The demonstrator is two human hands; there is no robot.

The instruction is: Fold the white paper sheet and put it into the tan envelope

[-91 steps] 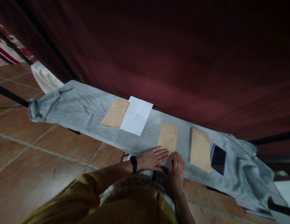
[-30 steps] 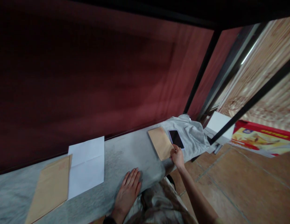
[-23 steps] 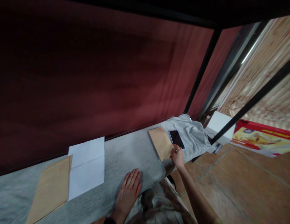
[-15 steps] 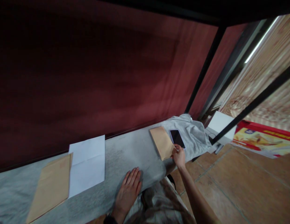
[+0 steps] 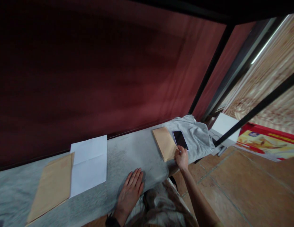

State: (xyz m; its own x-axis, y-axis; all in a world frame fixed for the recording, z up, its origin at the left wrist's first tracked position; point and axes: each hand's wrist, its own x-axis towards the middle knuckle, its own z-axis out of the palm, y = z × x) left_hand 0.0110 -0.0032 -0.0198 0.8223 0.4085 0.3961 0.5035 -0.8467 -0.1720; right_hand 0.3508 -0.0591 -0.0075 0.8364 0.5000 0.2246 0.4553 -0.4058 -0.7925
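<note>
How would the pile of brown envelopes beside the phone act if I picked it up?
The brown envelopes would probably bend only a little together, since their side edge looks thick. They might slide apart, as no band shows around them. They probably won't roll, because they lie flat.

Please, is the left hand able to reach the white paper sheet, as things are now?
Probably yes. The left hand lies flat and empty on the grey cloth, and only uncovered cloth separates it from the white paper sheet. The sheet's near side looks free.
</note>
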